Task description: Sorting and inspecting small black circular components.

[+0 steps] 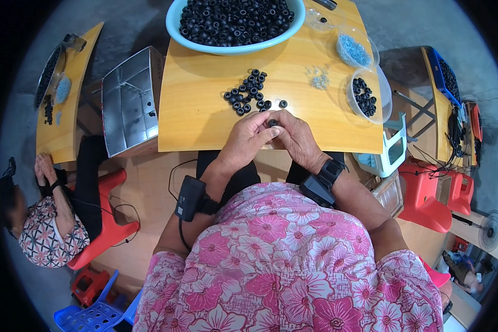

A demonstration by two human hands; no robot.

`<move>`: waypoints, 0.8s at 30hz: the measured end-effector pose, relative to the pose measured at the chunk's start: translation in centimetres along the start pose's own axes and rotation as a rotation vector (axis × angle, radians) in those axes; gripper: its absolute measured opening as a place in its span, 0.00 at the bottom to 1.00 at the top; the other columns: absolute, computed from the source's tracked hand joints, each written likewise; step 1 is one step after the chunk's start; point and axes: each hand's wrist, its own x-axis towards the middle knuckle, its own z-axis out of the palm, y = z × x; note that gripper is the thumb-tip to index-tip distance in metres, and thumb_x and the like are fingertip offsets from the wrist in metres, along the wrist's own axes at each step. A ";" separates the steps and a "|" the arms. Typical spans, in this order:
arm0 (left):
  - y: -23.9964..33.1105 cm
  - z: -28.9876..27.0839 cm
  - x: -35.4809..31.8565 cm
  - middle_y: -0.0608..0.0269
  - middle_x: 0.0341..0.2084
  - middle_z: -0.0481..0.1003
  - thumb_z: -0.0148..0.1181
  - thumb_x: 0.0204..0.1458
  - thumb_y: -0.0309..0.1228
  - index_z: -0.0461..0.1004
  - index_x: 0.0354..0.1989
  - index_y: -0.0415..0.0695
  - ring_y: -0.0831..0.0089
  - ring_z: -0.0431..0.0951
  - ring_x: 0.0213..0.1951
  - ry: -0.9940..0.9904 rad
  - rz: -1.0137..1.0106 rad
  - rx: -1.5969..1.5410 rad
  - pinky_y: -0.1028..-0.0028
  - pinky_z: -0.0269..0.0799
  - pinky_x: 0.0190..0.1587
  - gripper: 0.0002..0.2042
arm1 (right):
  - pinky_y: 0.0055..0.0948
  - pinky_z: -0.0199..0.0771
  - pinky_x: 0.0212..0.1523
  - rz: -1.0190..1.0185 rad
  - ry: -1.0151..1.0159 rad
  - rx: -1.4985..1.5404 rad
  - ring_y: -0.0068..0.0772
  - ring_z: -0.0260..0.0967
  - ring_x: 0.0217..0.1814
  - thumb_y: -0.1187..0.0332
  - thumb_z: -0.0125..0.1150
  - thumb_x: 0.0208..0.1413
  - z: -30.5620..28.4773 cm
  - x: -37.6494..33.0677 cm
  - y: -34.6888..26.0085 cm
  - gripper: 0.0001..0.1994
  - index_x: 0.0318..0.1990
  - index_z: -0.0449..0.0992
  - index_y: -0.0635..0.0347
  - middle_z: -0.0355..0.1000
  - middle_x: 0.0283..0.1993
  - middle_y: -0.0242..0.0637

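Set in a room with a grey wall (135, 25), another person (52, 235) seated at left on a red stool (106, 221), a fan (488, 231) far off at right. Held above a yellow wood-grain counter (193, 77), close to the front edge: one black ring-shaped part (273, 123), pinched between the fingertips of left hand (248, 139) and right hand (296, 135). Closed grip on both sides, with exact contact partly hidden. Best to press lightly and evenly, keep thumbs from skewing the ring, and stay over the wood to catch any slip. Laid out beyond: a loose cluster of black rings (250, 91), scattered clear bits (318, 78), a clear tub (386, 99) of rings, and a heaped light-blue basin (235, 50).
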 end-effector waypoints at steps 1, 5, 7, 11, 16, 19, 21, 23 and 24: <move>0.0 -0.1 0.0 0.64 0.40 0.69 0.57 0.57 0.28 0.68 0.55 0.33 0.80 0.71 0.41 -0.001 -0.035 -0.046 0.79 0.72 0.44 0.19 | 0.37 0.71 0.45 0.032 -0.023 0.017 0.48 0.72 0.43 0.67 0.48 0.62 0.0 0.1 -0.1 0.12 0.49 0.68 0.62 0.72 0.39 0.48; 0.0 -0.1 0.0 0.65 0.39 0.69 0.56 0.57 0.28 0.68 0.56 0.34 0.79 0.72 0.42 -0.010 0.002 -0.007 0.78 0.73 0.44 0.19 | 0.37 0.71 0.45 0.020 -0.027 -0.013 0.48 0.72 0.43 0.68 0.47 0.62 -0.1 0.1 -0.2 0.12 0.49 0.68 0.62 0.72 0.38 0.48; 0.0 -0.1 -0.1 0.64 0.40 0.69 0.56 0.58 0.28 0.68 0.56 0.34 0.78 0.72 0.43 0.004 0.037 0.063 0.78 0.73 0.45 0.19 | 0.36 0.71 0.43 0.095 -0.044 0.067 0.46 0.72 0.41 0.67 0.47 0.62 -0.1 0.1 -0.6 0.12 0.49 0.68 0.62 0.72 0.38 0.48; -0.4 0.2 0.1 0.65 0.40 0.70 0.55 0.58 0.28 0.68 0.56 0.35 0.79 0.72 0.42 0.033 0.025 0.032 0.79 0.73 0.43 0.18 | 0.33 0.73 0.41 -0.014 -0.015 -0.049 0.40 0.74 0.39 0.67 0.46 0.63 -0.1 0.4 -0.6 0.12 0.49 0.67 0.63 0.73 0.37 0.45; -0.9 0.8 -0.1 0.68 0.34 0.72 0.55 0.58 0.26 0.70 0.54 0.37 0.83 0.72 0.36 0.158 0.033 -0.220 0.80 0.73 0.41 0.16 | 0.21 0.70 0.30 0.448 -0.183 0.799 0.18 0.61 0.23 0.60 0.47 0.66 -1.4 1.1 0.4 0.13 0.44 0.69 0.61 0.65 0.24 0.28; -1.9 1.1 -0.1 0.71 0.30 0.71 0.56 0.57 0.24 0.72 0.50 0.38 0.86 0.71 0.32 0.212 0.051 -0.200 0.81 0.73 0.39 0.12 | 0.21 0.67 0.28 0.490 -0.195 0.942 0.17 0.53 0.20 0.57 0.46 0.66 -1.5 0.9 -0.6 0.14 0.39 0.68 0.59 0.60 0.21 0.25; -1.1 1.2 0.0 0.72 0.29 0.71 0.57 0.56 0.23 0.73 0.48 0.38 0.87 0.70 0.31 0.218 0.029 -0.143 0.82 0.73 0.38 0.11 | 0.22 0.67 0.28 0.507 -0.203 1.019 0.17 0.54 0.20 0.57 0.46 0.66 -1.9 0.6 -0.5 0.15 0.37 0.68 0.60 0.60 0.21 0.26; -0.9 1.2 0.1 0.73 0.28 0.70 0.57 0.56 0.23 0.74 0.46 0.38 0.87 0.70 0.30 0.228 0.010 -0.083 0.83 0.73 0.36 0.10 | 0.23 0.67 0.29 0.502 -0.252 1.049 0.19 0.54 0.21 0.56 0.46 0.66 -2.1 0.7 0.0 0.15 0.36 0.69 0.60 0.61 0.21 0.26; -1.2 1.1 0.0 0.73 0.28 0.70 0.58 0.56 0.23 0.74 0.45 0.38 0.87 0.70 0.30 0.223 0.009 -0.122 0.83 0.73 0.35 0.09 | 0.23 0.67 0.29 0.498 -0.252 1.049 0.19 0.54 0.21 0.56 0.46 0.66 -2.0 0.7 0.0 0.15 0.36 0.69 0.60 0.61 0.21 0.26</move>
